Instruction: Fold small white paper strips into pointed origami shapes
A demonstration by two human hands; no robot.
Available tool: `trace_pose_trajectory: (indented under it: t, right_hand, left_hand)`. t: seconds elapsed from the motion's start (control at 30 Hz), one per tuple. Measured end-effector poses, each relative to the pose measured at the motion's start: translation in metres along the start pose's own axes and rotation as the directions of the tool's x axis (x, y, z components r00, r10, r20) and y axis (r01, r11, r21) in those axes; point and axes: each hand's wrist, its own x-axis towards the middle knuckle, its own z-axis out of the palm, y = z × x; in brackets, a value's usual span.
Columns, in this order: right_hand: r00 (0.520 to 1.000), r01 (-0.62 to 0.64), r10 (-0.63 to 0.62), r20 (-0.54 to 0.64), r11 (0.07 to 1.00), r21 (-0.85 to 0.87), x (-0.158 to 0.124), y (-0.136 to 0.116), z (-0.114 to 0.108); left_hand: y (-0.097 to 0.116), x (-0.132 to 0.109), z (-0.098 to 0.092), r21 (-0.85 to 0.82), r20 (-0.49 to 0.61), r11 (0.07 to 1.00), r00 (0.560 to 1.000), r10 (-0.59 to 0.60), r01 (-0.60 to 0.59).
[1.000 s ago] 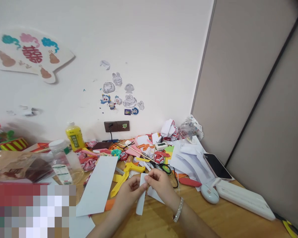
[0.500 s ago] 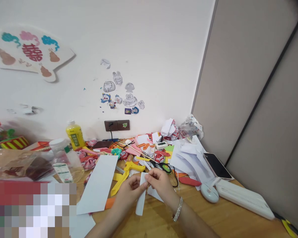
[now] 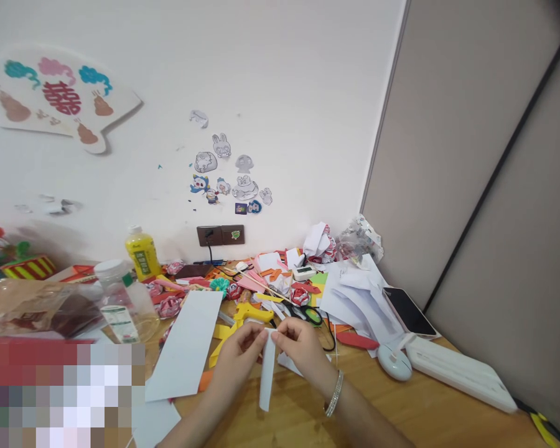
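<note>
A narrow strip of white paper [image 3: 267, 376] hangs down between my two hands, its upper end pinched by both. My left hand [image 3: 242, 351] is closed on the strip's upper left edge, thumb on the near side. My right hand [image 3: 301, 348] grips the upper right edge between thumb and fingers. Just beyond the left hand lies a yellow glue gun [image 3: 252, 312], partly covered by it. Black-handled scissors [image 3: 312, 316] rest behind the right hand. A large white paper sheet [image 3: 186, 348] lies left of my hands, and a smaller white piece [image 3: 292, 366] lies partly under the right.
A yellow-labelled bottle [image 3: 142, 254] and a clear jar [image 3: 116, 298] stand at the left. Colored paper scraps crowd the back of the table [image 3: 345, 410]. To the right are a mouse [image 3: 394, 362], a phone [image 3: 409, 312] and a long white power strip [image 3: 460, 374].
My left hand has risen slightly to the strip's top end, level with the right hand. The strip now hangs straighter and a little lower.
</note>
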Motion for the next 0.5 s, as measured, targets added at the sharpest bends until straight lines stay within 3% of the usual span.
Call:
trace_pose_trajectory:
  t: [0.2,0.37,0.5]
  right_hand:
    - [1.0,0.002,-0.002,0.025,1.0,-0.005,-0.0013,-0.0019,0.001]
    - [1.0,-0.005,0.005,0.007,1.0,0.025,-0.0003,0.0002,-0.0001]
    - [1.0,-0.017,0.016,0.014,0.998,0.067,0.0,0.0018,-0.0001]
  left_hand:
    - [-0.0001,-0.0005,-0.0013,0.118,-0.052,0.992,0.997,0.058,-0.052]
    - [-0.0028,0.0018,0.0001,0.082,0.025,0.996,0.999,0.023,-0.025]
    - [-0.0058,0.002,0.0003,0.175,-0.023,0.984,0.999,0.047,-0.042]
